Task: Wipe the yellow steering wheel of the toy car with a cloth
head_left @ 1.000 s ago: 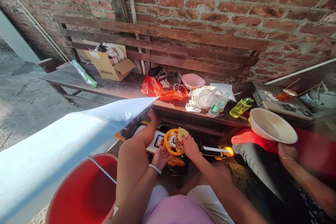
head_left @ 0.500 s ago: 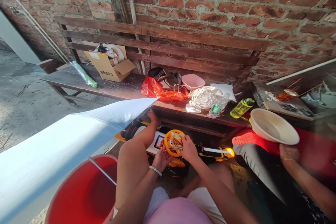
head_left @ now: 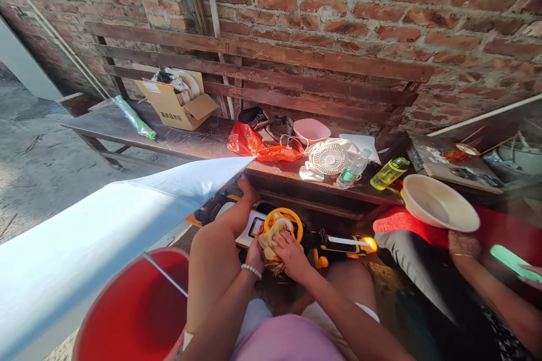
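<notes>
A crumpled yellow-beige cloth piece (head_left: 268,240) with brownish strands at its lower edge is between my two hands, above my lap. My left hand (head_left: 254,256), with a beaded bracelet at the wrist, grips its left side with curled fingers. From the right, my right hand (head_left: 290,256) presses its fingers into the top of the same piece. Just behind the cloth is the yellow steering wheel (head_left: 300,220) of a ride-on toy car (head_left: 245,234), partly covered by the cloth and my hands. The fingertips under the cloth are hidden.
Along the wooden bench (head_left: 190,144) sit a cardboard box (head_left: 169,110), red plastic bag (head_left: 243,141), white fan (head_left: 329,158), water bottle (head_left: 349,174) and yellow-green bottle (head_left: 389,174). At right, another person's hand (head_left: 463,245) touches a cream basin (head_left: 440,203). A red tub (head_left: 131,304) stands left.
The cloth piece has shifted toward me and down from the steering wheel, and it looks more bunched. My right hand has moved left and lower. A green flat object has appeared at far right.
</notes>
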Demonstrator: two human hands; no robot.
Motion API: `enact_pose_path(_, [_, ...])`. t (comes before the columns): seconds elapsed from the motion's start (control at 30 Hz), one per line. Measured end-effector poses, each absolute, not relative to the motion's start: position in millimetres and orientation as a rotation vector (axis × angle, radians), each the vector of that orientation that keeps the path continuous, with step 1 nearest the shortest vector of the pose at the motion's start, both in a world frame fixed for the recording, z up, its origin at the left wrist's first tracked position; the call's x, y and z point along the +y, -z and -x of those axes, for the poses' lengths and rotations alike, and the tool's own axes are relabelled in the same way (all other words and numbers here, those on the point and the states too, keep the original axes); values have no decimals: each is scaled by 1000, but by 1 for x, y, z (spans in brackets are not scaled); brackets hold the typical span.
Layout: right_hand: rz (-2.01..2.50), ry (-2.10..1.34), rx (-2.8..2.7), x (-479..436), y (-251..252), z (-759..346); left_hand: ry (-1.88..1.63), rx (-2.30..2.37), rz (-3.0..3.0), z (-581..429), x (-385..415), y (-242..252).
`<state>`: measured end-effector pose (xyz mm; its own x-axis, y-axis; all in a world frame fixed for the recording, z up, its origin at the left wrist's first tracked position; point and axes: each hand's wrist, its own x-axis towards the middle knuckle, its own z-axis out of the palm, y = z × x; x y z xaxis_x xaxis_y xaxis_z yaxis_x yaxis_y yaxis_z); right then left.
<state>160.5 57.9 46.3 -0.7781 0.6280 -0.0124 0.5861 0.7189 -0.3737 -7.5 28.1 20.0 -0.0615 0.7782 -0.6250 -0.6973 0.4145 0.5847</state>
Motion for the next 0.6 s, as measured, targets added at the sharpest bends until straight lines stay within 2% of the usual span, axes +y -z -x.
enact_pose_path(0.17, [1215, -339, -2676, 24, -34, -189, -1092, 1208, -115, 5, 23, -19])
enact_pose_path(0.3, [1335, -380, -2651, 21, -38, -195, -1060, 1347, -311, 5, 19, -11])
enact_pose_path(0.5, [1619, -505, -2443, 65, -75, -193, -1131, 1765, -1187, 7, 13, 7])
enact_pose_path(0.6, [1448, -437, -2502, 101, -102, -171, -949, 1806, -1460, 6, 10, 11])
